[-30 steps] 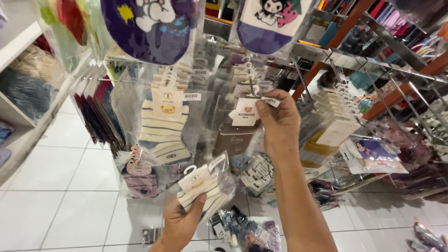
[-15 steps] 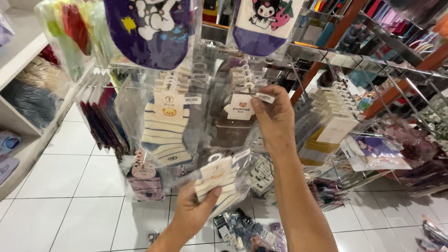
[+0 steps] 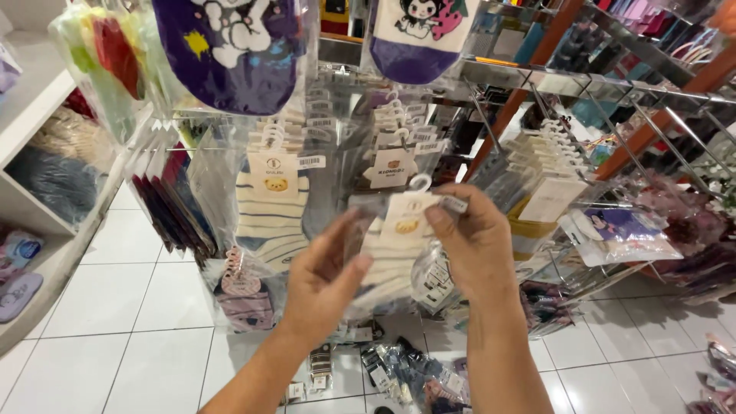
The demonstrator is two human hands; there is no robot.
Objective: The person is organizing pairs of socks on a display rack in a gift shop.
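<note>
The right hand (image 3: 479,249) has come down from the display hook, and the left hand (image 3: 322,284) has risen to meet it; both are now grasping one clear-bagged pair of cream striped socks (image 3: 391,257), pinching its left and right edges in front of the rack. Another hanging striped sock pack (image 3: 272,207) is crowding just beside the left hand. White tiled floor (image 3: 115,337) is lying open below-left.

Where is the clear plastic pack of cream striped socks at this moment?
In the head view, the clear plastic pack of cream striped socks is at centre, held between the left hand and right hand, before the rack of hanging sock packs.
</note>
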